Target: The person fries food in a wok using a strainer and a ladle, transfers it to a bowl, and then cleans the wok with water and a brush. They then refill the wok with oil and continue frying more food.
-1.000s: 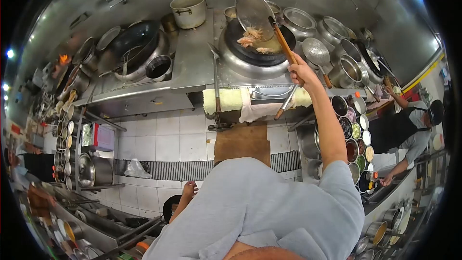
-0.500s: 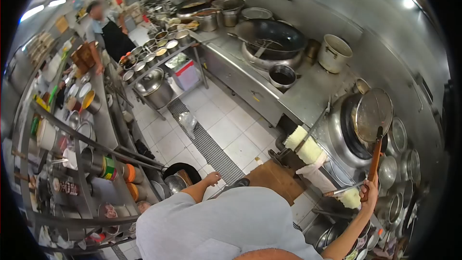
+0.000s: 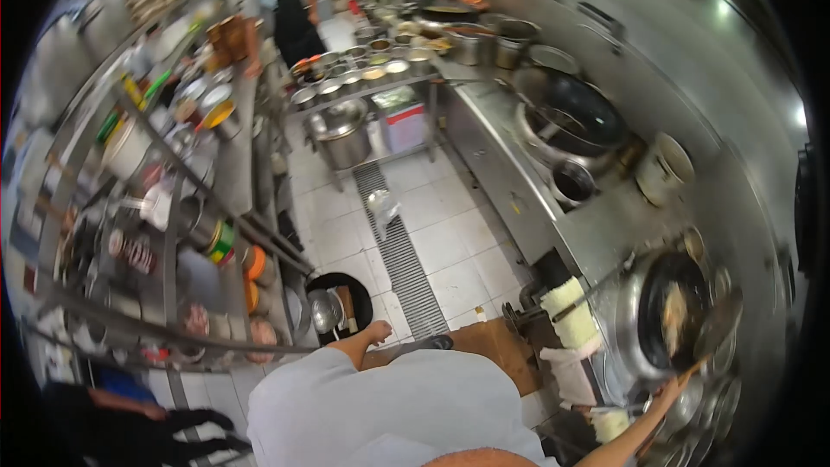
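Evidently idle beside the dark pan, the left hand hangs half open with nothing visible in it. Farther right, the wok already holds food; how cooked it is, I cannot tell. The right hand closes around the wooden handle of the strainer, whose blurred mesh may hold leftovers.

The metal pot sits between the wok and the pan.
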{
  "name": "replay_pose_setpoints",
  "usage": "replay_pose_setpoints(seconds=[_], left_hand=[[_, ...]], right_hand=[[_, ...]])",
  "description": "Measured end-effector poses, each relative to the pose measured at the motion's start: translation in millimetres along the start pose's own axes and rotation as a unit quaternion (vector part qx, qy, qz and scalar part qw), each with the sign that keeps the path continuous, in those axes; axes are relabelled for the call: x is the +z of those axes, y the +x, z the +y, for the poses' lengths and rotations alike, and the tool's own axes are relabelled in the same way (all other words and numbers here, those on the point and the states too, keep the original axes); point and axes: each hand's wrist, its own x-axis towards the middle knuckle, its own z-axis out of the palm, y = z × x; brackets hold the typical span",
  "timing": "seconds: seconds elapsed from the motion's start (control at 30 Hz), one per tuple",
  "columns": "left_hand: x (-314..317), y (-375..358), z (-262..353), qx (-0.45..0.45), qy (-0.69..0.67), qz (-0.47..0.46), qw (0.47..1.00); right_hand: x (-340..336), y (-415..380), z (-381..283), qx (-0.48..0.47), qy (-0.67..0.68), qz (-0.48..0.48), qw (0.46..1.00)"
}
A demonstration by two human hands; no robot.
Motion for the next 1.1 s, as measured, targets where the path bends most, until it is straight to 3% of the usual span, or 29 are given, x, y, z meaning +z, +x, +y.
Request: replay_pose_setpoints(seconds=[0.07,0.17,0.3,0.53,0.63,0.67,0.7,0.73,0.77,0.83,0.9,0.93,1.03,1.1], left_hand=[[0.7,-6.6,-3.8,-0.009,-0.016,0.024,1.0],[5.1,-10.4,-14.6,0.022,-0.032,0.035,0.999],[9.0,-19.8,-14.1,0.031,-0.007,0.047,0.998],[5.1,-15.7,-16.8,0.017,-0.007,0.051,0.999],[-1.6,-6.4,-14.8,0.013,-0.02,0.047,0.999],[-4.3,-0.3,-13.6,0.015,-0.022,0.04,0.999],[-7.6,8.2,-4.2,0.075,0.087,0.076,0.99],[-9.4,20.4,18.2,0.143,0.203,0.102,0.963],[-13.5,-7.0,81.5,0.196,0.039,0.058,0.978],[-20.5,-111.1,245.1,0.364,-0.02,-0.078,0.928],[-43.0,-231.1,373.2,0.505,0.01,-0.049,0.862],[-55.8,-270.9,419.6,0.583,-0.04,-0.029,0.811],[-97.7,-293.6,518.6,0.589,-0.057,0.106,0.799],[-99.3,-321.1,521.2,0.617,-0.005,0.11,0.78]], right_hand=[[-7.7,14.4,7.3,0.029,-0.034,0.022,0.999],[2.7,6.0,2.4,0.028,0.032,0.006,0.999],[-3.9,52.7,48.6,0.087,0.229,-0.103,0.964],[12.3,-5.2,6.1,0.171,0.387,-0.153,0.893],[-2.1,14.9,19.3,0.234,0.423,-0.262,0.835],[-1.7,18.0,20.2,0.219,0.403,-0.28,0.843],[-5.7,12.5,19.4,0.201,0.387,-0.288,0.853],[-6.7,-2.0,10.1,0.156,0.365,-0.334,0.855],[-8.1,-0.4,15.2,0.129,0.304,-0.267,0.906],[18.3,-60.1,-29.8,0.09,0.239,-0.167,0.952],[16.6,-46.8,-19.2,0.072,0.207,-0.177,0.959],[20.9,-49.1,-23.4,0.084,0.202,-0.171,0.961],[23.6,-67.2,-28.7,0.068,0.206,-0.145,0.965],[19.7,-69.3,-28.9,0.048,0.188,-0.151,0.969]])
